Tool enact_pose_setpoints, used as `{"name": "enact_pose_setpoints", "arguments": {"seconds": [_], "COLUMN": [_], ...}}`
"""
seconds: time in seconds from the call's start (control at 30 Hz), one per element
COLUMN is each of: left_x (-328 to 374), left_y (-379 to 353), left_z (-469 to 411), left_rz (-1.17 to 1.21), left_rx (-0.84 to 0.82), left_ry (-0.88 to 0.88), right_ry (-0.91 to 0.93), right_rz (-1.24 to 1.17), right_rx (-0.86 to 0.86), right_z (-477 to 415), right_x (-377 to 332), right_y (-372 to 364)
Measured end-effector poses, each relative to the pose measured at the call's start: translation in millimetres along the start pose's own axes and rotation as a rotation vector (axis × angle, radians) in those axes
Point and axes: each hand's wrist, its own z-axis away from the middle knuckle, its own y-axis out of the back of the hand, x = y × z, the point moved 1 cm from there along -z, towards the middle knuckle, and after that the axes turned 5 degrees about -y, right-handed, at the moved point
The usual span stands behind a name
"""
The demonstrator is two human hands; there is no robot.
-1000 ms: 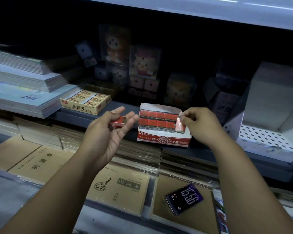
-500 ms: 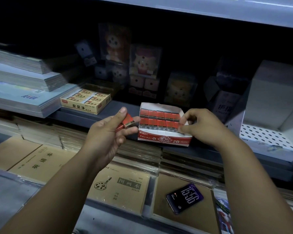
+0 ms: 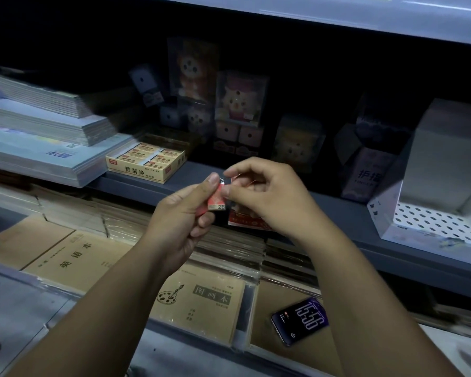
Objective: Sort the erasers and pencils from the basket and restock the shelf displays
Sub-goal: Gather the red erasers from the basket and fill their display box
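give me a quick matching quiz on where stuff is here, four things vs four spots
1 red 2B eraser
2 yellow eraser box
3 phone
4 white dotted box

a lit screen up, on the brown notebooks
b far right of the shelf
c held in left hand, pinched by right hand
d on the shelf beside the paper stacks

Pairs: 1-c, 2-d, 3-a, 4-b

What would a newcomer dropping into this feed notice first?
The two hands meeting mid-frame: the left hand grips a small red eraser marked 2B, and the right hand pinches its upper edge, in front of the red eraser box on the shelf. Next comes the lit phone reading 15:56, lying on the brown notebooks at lower right. A yellow eraser box sits on the shelf to the left.
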Motion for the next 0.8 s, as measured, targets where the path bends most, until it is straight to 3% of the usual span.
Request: {"name": "enact_pose_setpoints", "arguments": {"seconds": [0.27, 0.47, 0.63, 0.8], "left_x": [2, 3, 3, -1], "left_y": [2, 5, 4, 5], "left_z": [-1, -5, -5, -5], "left_rz": [0.015, 0.167, 0.174, 0.082], "left_rx": [0.006, 0.116, 0.121, 0.096], "left_ry": [-0.004, -0.036, -0.071, -0.018], "right_ry": [-0.05, -0.158, -0.251, -0.233], "right_rz": [-0.048, 0.088, 0.237, 0.354], "right_rx": [0.016, 0.202, 0.066, 0.048], "right_z": [-3, -10, -11, -14], "right_x": [-5, 7, 19, 24], "right_y": [-4, 18, 13, 12]}}
